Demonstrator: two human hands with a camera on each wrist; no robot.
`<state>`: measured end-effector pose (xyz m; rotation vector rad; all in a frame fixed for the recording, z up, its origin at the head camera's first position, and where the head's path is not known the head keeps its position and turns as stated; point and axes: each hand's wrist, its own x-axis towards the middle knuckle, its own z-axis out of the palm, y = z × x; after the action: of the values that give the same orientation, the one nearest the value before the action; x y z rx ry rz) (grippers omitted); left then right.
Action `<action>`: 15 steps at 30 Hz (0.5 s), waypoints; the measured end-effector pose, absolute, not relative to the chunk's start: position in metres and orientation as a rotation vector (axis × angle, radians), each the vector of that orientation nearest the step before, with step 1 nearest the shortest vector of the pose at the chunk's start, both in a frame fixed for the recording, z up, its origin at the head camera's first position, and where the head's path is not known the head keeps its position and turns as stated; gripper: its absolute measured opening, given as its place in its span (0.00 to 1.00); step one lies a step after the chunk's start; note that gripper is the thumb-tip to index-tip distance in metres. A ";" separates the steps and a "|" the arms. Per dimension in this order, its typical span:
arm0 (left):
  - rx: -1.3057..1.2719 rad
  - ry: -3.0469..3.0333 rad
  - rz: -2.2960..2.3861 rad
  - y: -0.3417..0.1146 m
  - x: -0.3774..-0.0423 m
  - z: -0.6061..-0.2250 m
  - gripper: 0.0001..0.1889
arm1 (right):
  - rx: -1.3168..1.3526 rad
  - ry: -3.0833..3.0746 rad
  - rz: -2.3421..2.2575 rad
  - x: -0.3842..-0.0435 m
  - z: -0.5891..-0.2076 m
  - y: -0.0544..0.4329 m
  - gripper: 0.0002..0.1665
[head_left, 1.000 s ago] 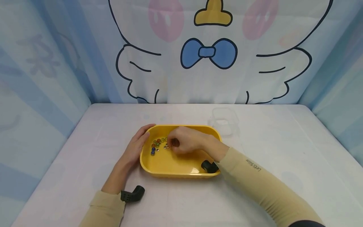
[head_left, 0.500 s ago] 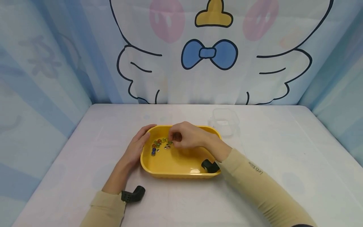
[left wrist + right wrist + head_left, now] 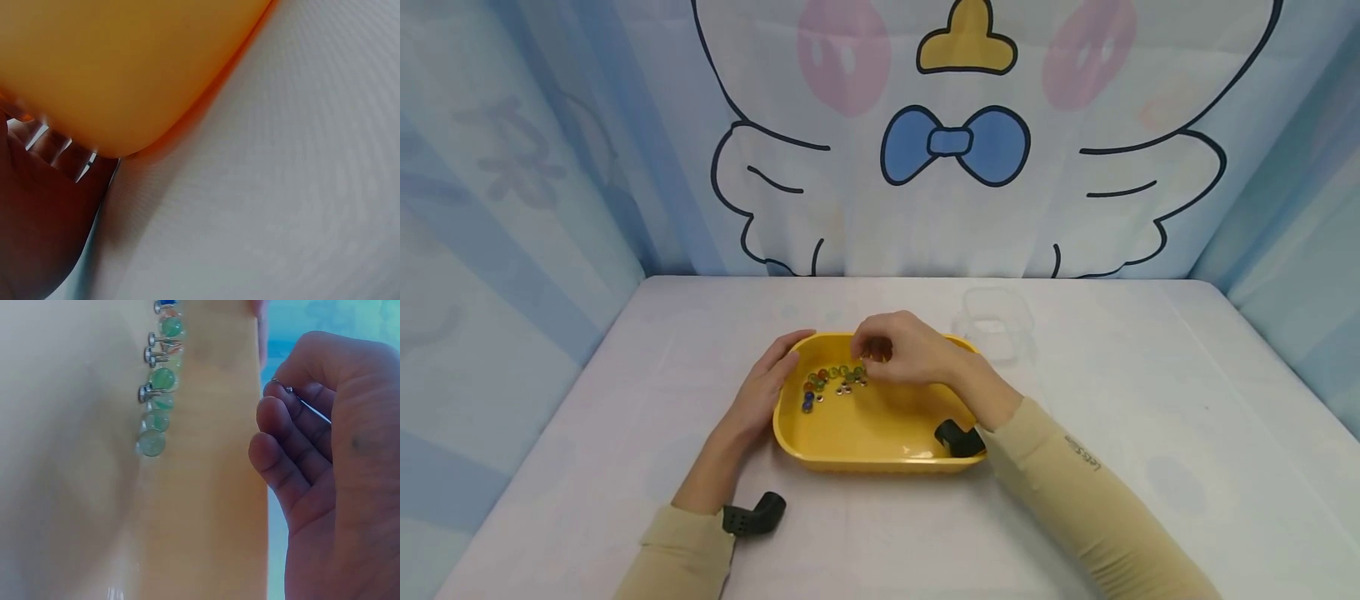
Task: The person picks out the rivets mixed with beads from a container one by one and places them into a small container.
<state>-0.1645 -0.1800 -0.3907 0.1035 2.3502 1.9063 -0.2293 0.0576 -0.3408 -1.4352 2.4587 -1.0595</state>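
Observation:
My left hand [image 3: 765, 383] lies against the left end of a yellow tray [image 3: 880, 465], its fingers along the outside of the corner and its thumb at the rim. In the tray, glass marbles [image 3: 152, 443] in blue, orange and green line the left and back walls. Close by them stand several small silver pins with round flat heads [image 3: 145, 394]. My right hand [image 3: 906, 350] is raised over the tray's back rim. Between its thumb and forefinger it pinches a small metal pin [image 3: 289, 389], mostly hidden by the fingers.
A clear plastic box [image 3: 997, 323] stands behind the tray's back right corner. Black wrist cameras [image 3: 756, 514] sit on both wrists, the right one over the tray's front right corner. A printed curtain [image 3: 955, 225] hangs beyond the table's back edge.
My right hand has risen from among the marbles and shifted toward the tray's back rim, uncovering more marbles and pins. The left hand has kept its place on the tray.

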 end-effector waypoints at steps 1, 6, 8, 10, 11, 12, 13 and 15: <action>0.104 2.350 1.906 -0.180 -0.164 -0.391 0.23 | -1.432 2.463 -1.078 -0.229 -0.341 0.059 0.07; 0.102 2.347 1.911 -0.179 -0.164 -0.391 0.23 | -1.429 2.476 -1.175 -0.228 -0.338 0.062 0.08; 0.103 2.346 1.913 -0.180 -0.164 -0.392 0.23 | -1.423 2.478 -1.209 -0.228 -0.336 0.063 0.08; 0.105 2.346 1.916 -0.180 -0.164 -0.392 0.23 | -1.417 2.483 -1.239 -0.228 -0.334 0.063 0.08; 0.111 2.345 1.920 -0.180 -0.164 -0.392 0.23 | -1.413 2.483 -1.252 -0.228 -0.334 0.064 0.08; 0.116 2.345 1.925 -0.180 -0.164 -0.392 0.23 | -1.411 2.484 -1.264 -0.228 -0.333 0.064 0.08; 0.120 2.344 1.929 -0.180 -0.164 -0.392 0.23 | -1.410 2.484 -1.279 -0.228 -0.333 0.065 0.08; 0.128 2.342 1.936 -0.180 -0.164 -0.393 0.23 | -1.412 2.488 -1.311 -0.230 -0.331 0.066 0.08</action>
<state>-0.1642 -0.1799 -0.3928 0.1277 2.3421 1.9361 -0.2296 0.0662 -0.3313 -1.4124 2.4884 -1.3108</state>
